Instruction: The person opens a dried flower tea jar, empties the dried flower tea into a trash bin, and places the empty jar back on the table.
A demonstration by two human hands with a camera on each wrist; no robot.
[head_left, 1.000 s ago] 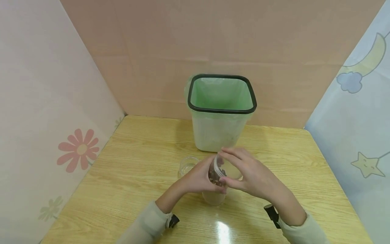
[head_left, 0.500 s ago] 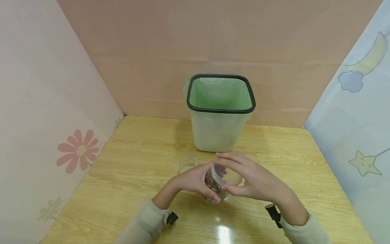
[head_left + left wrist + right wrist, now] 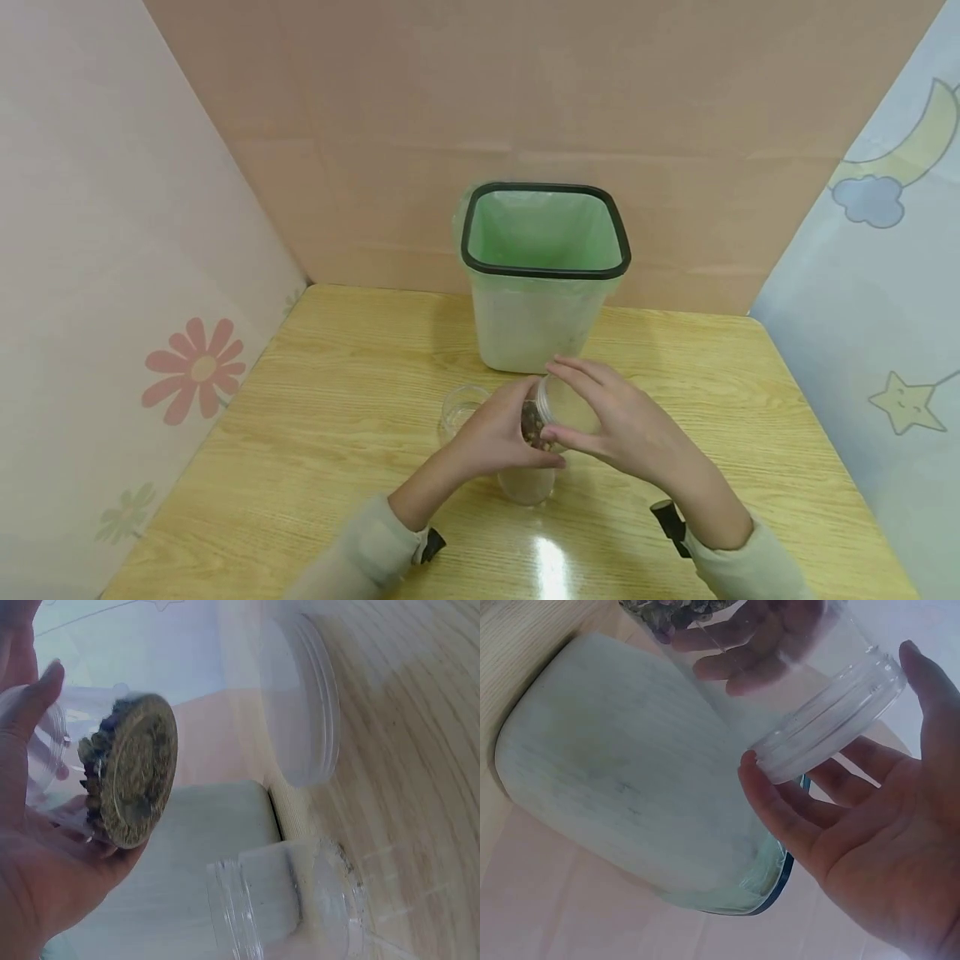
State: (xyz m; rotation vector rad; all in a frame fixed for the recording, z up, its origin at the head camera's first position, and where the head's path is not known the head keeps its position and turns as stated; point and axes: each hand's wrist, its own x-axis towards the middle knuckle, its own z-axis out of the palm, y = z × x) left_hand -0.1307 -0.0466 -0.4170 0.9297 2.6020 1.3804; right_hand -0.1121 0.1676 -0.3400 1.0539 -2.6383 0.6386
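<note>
My left hand (image 3: 495, 429) grips a clear jar (image 3: 532, 421) by its side, thumb and fingers curled round it. Dark brown dried bits (image 3: 139, 772) gather at the jar's base, which faces the left wrist camera. The jar is tilted over, its ridged clear top end (image 3: 832, 712) pointing right. Spread round that top end, my right hand (image 3: 622, 421) holds it with thumb and fingertips. On the table below the held jar is a clear round piece with a ridged edge (image 3: 315, 705). To the left stands another clear jar (image 3: 285, 900), partly hidden by my left hand in the head view.
A white bin (image 3: 532, 325) with a green liner and a black rim stands behind the hands. The wooden table (image 3: 360, 350) meets a plain back wall (image 3: 375, 167), and patterned sheets hang on both sides.
The held jar and left hand dipped toward the front half a second ago, and are now raised again. The right hand stays at the top end, its fingers shifting slightly.
</note>
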